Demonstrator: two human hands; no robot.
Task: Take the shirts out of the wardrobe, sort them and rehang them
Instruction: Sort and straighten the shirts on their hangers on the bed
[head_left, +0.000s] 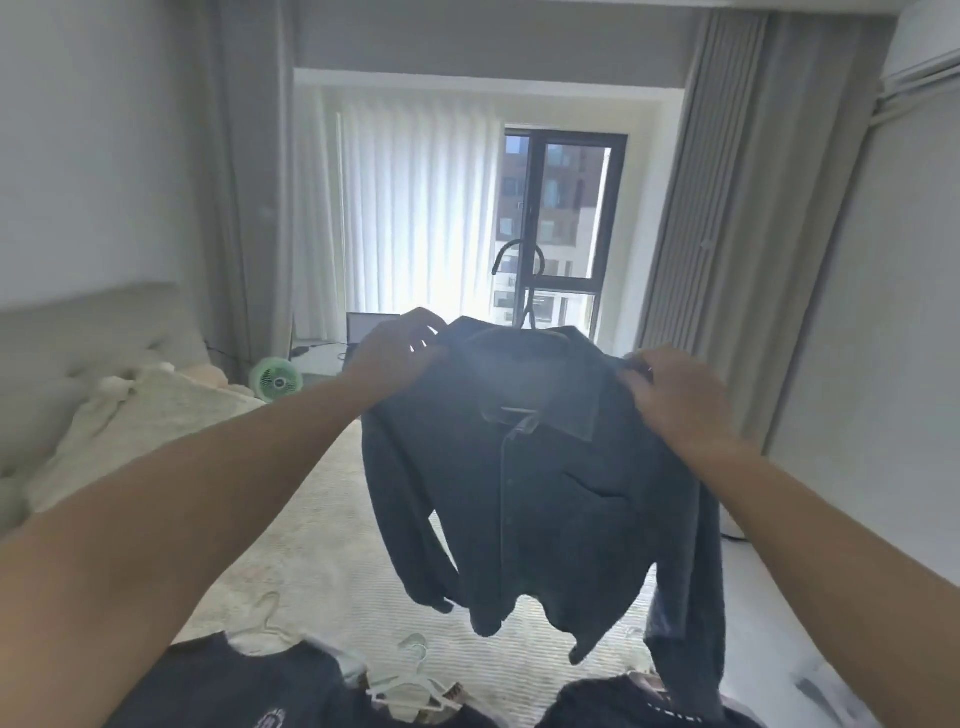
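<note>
A dark blue-grey collared button-front shirt (540, 499) hangs upright on a dark hook-topped hanger (522, 283), raised above the bed, sleeves dangling. Other dark shirts (228, 686) lie flat on the bed beside white plastic hangers (410, 686).

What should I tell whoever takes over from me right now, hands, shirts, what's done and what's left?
Left hand grips the left shoulder of the dark shirt; right hand grips its right shoulder.
The shirt is on a black hanger, held up over the bed.
More dark shirts lie at the bed's near edge with loose white hangers.
Done: this shirt is on its hanger.
Left: hang it in the wardrobe, then hanger and hang the others.
</note>
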